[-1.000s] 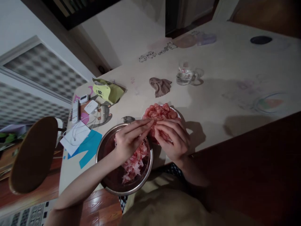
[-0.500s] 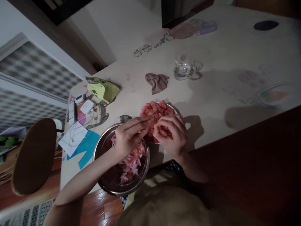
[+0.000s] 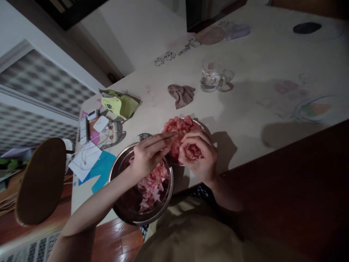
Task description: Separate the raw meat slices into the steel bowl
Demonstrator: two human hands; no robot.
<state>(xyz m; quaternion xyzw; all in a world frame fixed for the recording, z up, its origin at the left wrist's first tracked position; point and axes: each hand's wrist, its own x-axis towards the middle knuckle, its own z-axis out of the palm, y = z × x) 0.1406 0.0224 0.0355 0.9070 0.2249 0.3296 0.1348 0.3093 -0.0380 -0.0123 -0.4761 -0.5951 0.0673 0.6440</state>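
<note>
My left hand [image 3: 151,151] reaches over a steel bowl [image 3: 171,189], its fingers pressed together above a pile of raw red meat [image 3: 181,125]. That meat is heaped on a white plate [image 3: 201,126], mostly covered by the pile and my hands. Close by on the right, my right hand [image 3: 201,160] is curled, thumb and forefinger pinched over the same pile. Whatever lies between the fingertips of either hand is too small or hidden to make out. Inside the bowl rest pale pink, fatty scraps of meat [image 3: 152,189], partly behind my left wrist.
A crumpled brown cloth [image 3: 181,95] and a glass mug [image 3: 212,80] of clear liquid stand beyond the plate. Leftward are a yellow-green bag [image 3: 118,103], a white remote [image 3: 84,130], a white box with cables [image 3: 101,124] and blue paper [image 3: 102,169]. A brown chair [image 3: 40,182] stands left.
My right hand has tilted slightly, with the ring of its thumb and forefinger a little more open to view. My left hand has hardly moved. The whole view has shifted slightly.
</note>
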